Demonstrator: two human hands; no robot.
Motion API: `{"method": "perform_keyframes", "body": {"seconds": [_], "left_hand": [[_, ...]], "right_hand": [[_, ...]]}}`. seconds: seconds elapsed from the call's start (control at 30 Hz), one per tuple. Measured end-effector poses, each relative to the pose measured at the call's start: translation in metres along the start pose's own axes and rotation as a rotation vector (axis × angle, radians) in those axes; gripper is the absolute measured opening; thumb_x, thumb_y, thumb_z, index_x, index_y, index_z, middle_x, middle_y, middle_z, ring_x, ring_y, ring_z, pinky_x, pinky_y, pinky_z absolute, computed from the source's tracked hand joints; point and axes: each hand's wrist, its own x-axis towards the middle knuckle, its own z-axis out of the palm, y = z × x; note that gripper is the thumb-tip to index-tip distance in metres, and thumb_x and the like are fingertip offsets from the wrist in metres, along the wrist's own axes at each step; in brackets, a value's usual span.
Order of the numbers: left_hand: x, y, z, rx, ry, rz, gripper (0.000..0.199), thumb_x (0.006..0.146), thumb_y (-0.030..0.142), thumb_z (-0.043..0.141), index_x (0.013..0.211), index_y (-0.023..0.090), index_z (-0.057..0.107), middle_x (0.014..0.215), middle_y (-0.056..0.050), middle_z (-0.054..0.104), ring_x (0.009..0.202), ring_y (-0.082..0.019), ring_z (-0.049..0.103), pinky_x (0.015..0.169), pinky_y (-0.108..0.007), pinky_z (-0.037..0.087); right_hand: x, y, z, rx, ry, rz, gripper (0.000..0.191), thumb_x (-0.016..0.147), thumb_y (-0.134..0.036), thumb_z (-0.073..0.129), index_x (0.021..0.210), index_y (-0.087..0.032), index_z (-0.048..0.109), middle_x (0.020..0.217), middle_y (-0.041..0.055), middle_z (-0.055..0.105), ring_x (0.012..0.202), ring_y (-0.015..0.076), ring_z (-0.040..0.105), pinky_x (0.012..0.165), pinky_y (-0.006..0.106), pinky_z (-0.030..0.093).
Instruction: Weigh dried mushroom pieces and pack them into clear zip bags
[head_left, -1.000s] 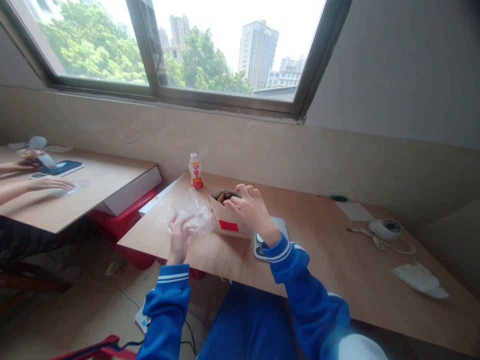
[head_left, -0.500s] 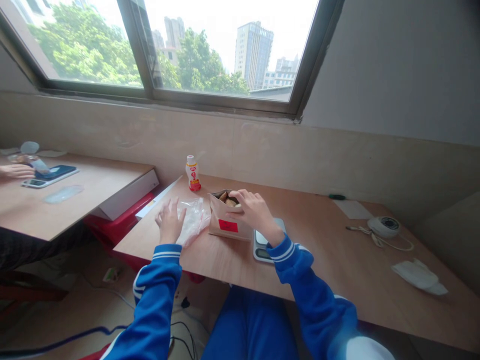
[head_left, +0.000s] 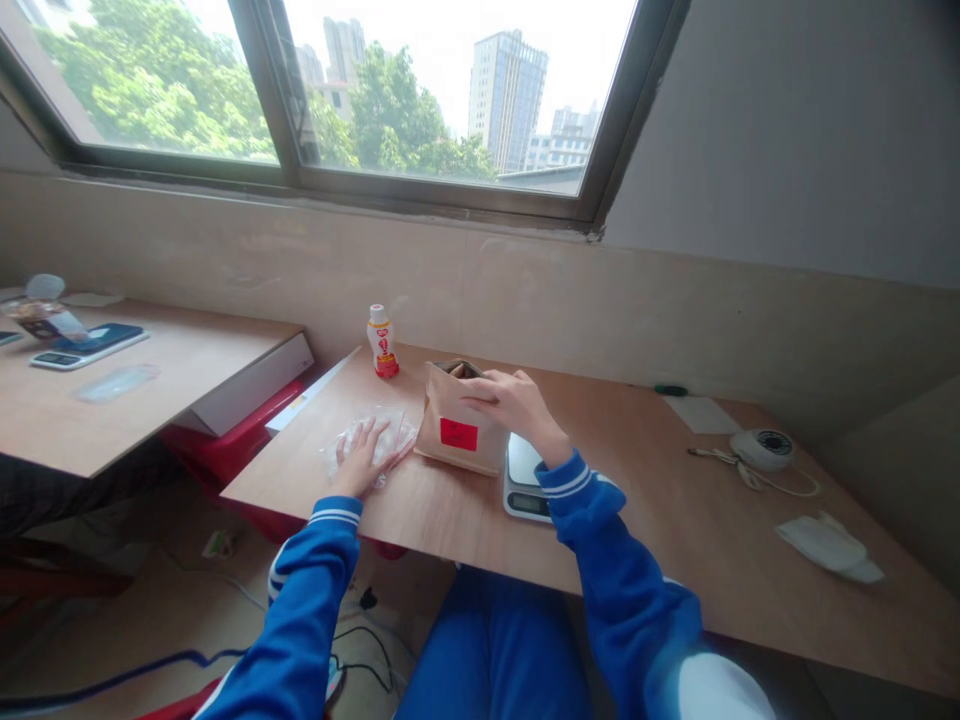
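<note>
A brown paper bag (head_left: 444, 408) with a red label stands upright, open at the top, with brownish pieces just showing inside. My right hand (head_left: 516, 405) grips its upper right edge, fingers across the front. Left of the bag, my left hand (head_left: 361, 462) lies with spread fingers on a clear plastic bag (head_left: 394, 440), pressing it against the table. A digital scale (head_left: 525, 490) sits under my right wrist, next to the paper bag. Behind the plastic bag stands a small white and red drink bottle (head_left: 384, 345).
A white dome camera (head_left: 761, 450) with its cable, a crumpled white wrapper (head_left: 829, 547), a paper sheet (head_left: 703, 416) and a green-handled tool (head_left: 670, 391) lie to the right. On the neighbouring table (head_left: 187, 370) are another scale (head_left: 90, 347) and a tipped jar (head_left: 49, 322).
My left hand has come down onto the plastic bag, which now lies flatter. The paper bag's mouth is drawn narrower and higher under my right hand. The neighbour's hand has left the view.
</note>
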Motion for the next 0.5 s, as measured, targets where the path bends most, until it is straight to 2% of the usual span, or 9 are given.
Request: {"method": "perform_keyframes", "body": {"seconds": [0.1, 0.2, 0.27, 0.4, 0.47, 0.5], "left_hand": [[-0.002, 0.008, -0.005, 0.063, 0.122, 0.037, 0.043, 0.085, 0.049, 0.052, 0.120, 0.026, 0.060, 0.140, -0.010, 0.047, 0.135, -0.028, 0.033, 0.109, -0.052, 0.016], [-0.004, 0.017, -0.010, 0.118, 0.211, 0.029, 0.029, 0.085, 0.047, 0.054, 0.091, 0.026, 0.073, 0.135, -0.009, 0.051, 0.134, -0.032, 0.029, 0.107, -0.052, 0.018], [-0.005, 0.022, -0.015, 0.122, 0.230, 0.003, 0.028, 0.088, 0.042, 0.050, 0.087, 0.029, 0.075, 0.130, -0.008, 0.054, 0.129, -0.032, 0.034, 0.104, -0.052, 0.020], [-0.012, 0.025, -0.027, 0.090, 0.343, -0.046, 0.033, 0.090, 0.036, 0.044, 0.112, 0.030, 0.068, 0.132, -0.007, 0.054, 0.122, -0.029, 0.042, 0.104, -0.051, 0.023], [-0.016, 0.018, -0.031, 0.068, 0.397, -0.097, 0.038, 0.090, 0.036, 0.042, 0.122, 0.027, 0.062, 0.139, -0.008, 0.049, 0.125, -0.030, 0.042, 0.105, -0.052, 0.024], [-0.017, 0.013, -0.032, 0.057, 0.387, -0.122, 0.041, 0.090, 0.037, 0.042, 0.125, 0.027, 0.059, 0.142, -0.008, 0.046, 0.127, -0.031, 0.041, 0.105, -0.053, 0.026]], "right_hand": [[0.012, 0.014, -0.012, -0.006, 0.062, 0.051, 0.030, 0.095, -0.048, 0.046, 0.107, -0.032, 0.068, 0.097, -0.0004, 0.070, 0.084, 0.0147, 0.060, 0.073, 0.029, 0.027], [0.024, 0.021, -0.020, -0.050, 0.178, 0.110, 0.029, 0.095, -0.047, 0.045, 0.106, -0.033, 0.068, 0.096, -0.0003, 0.070, 0.084, 0.0156, 0.059, 0.076, 0.030, 0.026], [0.030, 0.022, -0.016, -0.085, 0.248, 0.135, 0.030, 0.096, -0.047, 0.043, 0.108, -0.035, 0.068, 0.104, 0.0013, 0.069, 0.088, 0.0171, 0.058, 0.079, 0.032, 0.027], [0.030, 0.023, 0.020, -0.157, 0.293, 0.147, 0.030, 0.098, -0.040, 0.041, 0.116, -0.038, 0.065, 0.135, 0.0039, 0.054, 0.103, 0.0212, 0.053, 0.087, 0.036, 0.028], [0.024, 0.024, 0.047, -0.176, 0.258, 0.175, 0.032, 0.099, -0.032, 0.041, 0.122, -0.040, 0.061, 0.141, 0.0046, 0.049, 0.104, 0.0218, 0.053, 0.089, 0.038, 0.030], [0.019, 0.024, 0.060, -0.176, 0.235, 0.190, 0.033, 0.099, -0.029, 0.041, 0.123, -0.041, 0.060, 0.141, 0.0049, 0.049, 0.105, 0.0221, 0.053, 0.089, 0.038, 0.031]]}}
